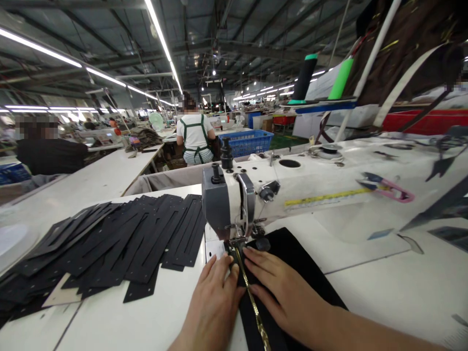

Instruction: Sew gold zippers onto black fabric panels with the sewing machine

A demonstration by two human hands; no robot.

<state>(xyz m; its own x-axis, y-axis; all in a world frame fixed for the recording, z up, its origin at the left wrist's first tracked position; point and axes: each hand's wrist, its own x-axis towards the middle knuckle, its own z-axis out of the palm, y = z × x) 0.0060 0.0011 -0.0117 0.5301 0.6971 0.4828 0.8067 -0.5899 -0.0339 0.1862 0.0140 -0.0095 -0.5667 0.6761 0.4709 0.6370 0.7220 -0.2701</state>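
Note:
A gold-toothed zipper (252, 300) runs lengthwise along black fabric (292, 246) and up under the presser foot of a white and grey sewing machine (226, 204). Left of the zipper, my left hand (214, 304) lies with its fingers stretched toward the foot, thumb and fingertips at the fabric's edge. My right hand (281, 285) rests flat on the fabric on the other side, fingers spread, index fingertip close to the foot. Neither hand is closed around anything. The needle point is too small to make out.
Flat black slotted pieces (124, 239) lie heaped on the table at left. Pink-handled thread snips (387, 187) and a yellow measuring tape (325, 197) are on the machine arm. Thread cones (340, 80) stand above. A person (193, 134) sits ahead near a blue basket (248, 141).

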